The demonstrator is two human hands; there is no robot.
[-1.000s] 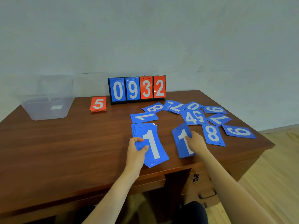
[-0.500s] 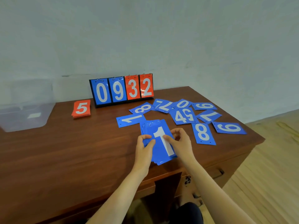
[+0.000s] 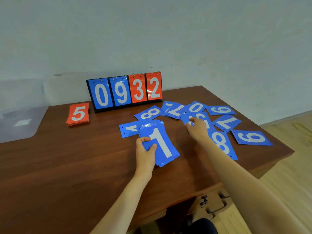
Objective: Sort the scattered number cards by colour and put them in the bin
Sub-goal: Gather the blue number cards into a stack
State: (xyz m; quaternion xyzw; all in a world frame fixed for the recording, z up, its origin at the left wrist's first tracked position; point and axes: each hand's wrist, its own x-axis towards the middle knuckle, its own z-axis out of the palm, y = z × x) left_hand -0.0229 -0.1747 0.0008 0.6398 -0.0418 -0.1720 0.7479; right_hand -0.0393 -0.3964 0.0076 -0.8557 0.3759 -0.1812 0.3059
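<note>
My left hand (image 3: 145,152) grips a stack of blue number cards (image 3: 160,142) with a white 1 on top, held just above the desk. My right hand (image 3: 196,128) reaches over the overlapping blue cards (image 3: 204,118) in the scatter, fingers bent and touching the top one. Loose blue cards lie around: a 1 (image 3: 129,130), an 8 (image 3: 149,113), a 7 (image 3: 173,109), a 0 (image 3: 195,107), a 9 (image 3: 221,110), another 7 (image 3: 227,123), an 8 (image 3: 222,145), a 6 (image 3: 251,137). A red card pile (image 3: 78,114) topped by a 5 lies at the left. The clear bin (image 3: 22,122) stands at the far left.
A flip scoreboard (image 3: 125,92) showing 0 9 3 2 stands at the back of the wooden desk (image 3: 67,166). The desk's right edge drops to a wooden floor (image 3: 287,174). A drawer handle (image 3: 212,205) shows below the front edge.
My right hand laid its blue 1 card on the stack in my left hand, let go and moved right and forward to the scattered cards. The view shifted right.
</note>
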